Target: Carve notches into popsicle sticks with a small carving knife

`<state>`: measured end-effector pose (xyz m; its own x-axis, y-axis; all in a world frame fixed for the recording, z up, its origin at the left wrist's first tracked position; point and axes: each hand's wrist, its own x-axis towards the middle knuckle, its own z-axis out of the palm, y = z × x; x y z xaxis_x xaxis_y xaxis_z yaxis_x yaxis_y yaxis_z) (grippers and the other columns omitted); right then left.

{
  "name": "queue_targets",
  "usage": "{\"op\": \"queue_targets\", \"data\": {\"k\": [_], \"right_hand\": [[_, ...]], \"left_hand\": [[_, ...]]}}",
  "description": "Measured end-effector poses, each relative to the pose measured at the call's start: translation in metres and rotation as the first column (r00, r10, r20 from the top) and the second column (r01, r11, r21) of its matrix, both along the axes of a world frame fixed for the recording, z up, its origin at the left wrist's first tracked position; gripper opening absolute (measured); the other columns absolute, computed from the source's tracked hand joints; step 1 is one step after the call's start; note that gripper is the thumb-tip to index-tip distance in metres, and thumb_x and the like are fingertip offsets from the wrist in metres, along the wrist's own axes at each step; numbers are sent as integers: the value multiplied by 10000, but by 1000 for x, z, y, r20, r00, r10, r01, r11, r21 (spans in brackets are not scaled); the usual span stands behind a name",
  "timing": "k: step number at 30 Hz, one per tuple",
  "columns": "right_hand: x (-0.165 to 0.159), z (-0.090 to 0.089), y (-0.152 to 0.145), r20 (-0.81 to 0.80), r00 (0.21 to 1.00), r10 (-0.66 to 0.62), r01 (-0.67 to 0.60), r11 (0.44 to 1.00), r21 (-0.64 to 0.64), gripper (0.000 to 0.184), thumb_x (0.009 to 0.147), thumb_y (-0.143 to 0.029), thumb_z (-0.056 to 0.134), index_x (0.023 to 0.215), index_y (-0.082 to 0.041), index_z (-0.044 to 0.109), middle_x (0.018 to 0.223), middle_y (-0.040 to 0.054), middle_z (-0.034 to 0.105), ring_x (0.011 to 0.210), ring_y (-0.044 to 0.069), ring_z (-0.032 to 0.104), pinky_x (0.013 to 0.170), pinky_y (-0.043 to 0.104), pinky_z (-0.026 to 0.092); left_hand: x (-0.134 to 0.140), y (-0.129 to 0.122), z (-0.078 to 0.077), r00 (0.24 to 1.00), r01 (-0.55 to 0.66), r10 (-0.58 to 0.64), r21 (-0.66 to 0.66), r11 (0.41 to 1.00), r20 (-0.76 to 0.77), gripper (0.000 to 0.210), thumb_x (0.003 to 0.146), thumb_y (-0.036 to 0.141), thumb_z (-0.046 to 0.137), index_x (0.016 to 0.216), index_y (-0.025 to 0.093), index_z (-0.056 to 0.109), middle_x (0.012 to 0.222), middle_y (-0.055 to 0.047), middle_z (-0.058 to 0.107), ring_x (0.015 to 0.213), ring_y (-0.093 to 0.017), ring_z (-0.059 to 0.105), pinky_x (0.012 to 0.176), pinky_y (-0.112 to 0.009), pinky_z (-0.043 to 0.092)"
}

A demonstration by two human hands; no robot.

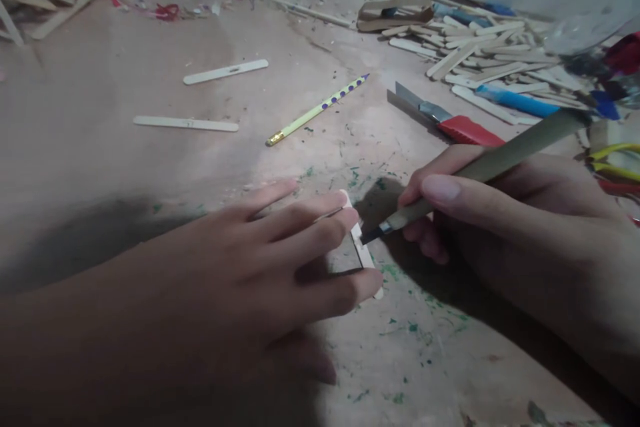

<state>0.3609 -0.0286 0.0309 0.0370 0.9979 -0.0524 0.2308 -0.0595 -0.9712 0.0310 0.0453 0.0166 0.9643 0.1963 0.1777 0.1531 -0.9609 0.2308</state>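
At centre, pins likely light, brittle stick point(367, 257) with spread left hand point(285, 260), best near its ends, gripping carving tool point(505, 159) in right hand point(530, 220).

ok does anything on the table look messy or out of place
Green flecks litter the table around the stick under the left hand, looking like unswept scraps. The red-handled cutter beyond the right hand also looks odd: lying with its blade bare.
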Motion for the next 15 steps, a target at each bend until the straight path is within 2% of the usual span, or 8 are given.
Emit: {"op": "queue_targets", "data": {"k": [3, 8, 15], "right_hand": [[-5, 2, 10, -62, 998, 9, -10, 1000, -23, 496, 937, -738, 1103, 1094, -313, 902, 847, 34, 792, 779, 276, 798, 623, 380, 673], [-21, 6, 29, -190, 979, 70, -91, 991, -101, 526, 911, -745, 1144, 856, -294, 880, 708, -5, 753, 560, 171, 670, 505, 298, 558], [-24, 4, 30, -159, 987, 40, -50, 997, -59, 484, 922, -715, 1145, 820, -307, 905, 662, -4, 777, 512, 161, 672, 465, 264, 518]], "left_hand": [[0, -1, 1, 1000, 3, -3, 4, 1000, 15, 547, 1426, 561, 405, 1847, 320, 660, 1861, -122, 740, 1883, -328, 592, 1592, -619, 475], [-1, -4, 0, 1000, -18, 18, 9, 1000, -15, 539, 1409, 587, 493, 1864, 343, 647, 1918, -123, 699, 1875, -335, 604, 1595, -633, 479], [-1, -4, 0, 1000, -23, 23, -9, 1000, 5, 591, 1340, 655, 688, 1836, 334, 701, 1905, -131, 726, 1821, -370, 677, 1570, -658, 541]]}}
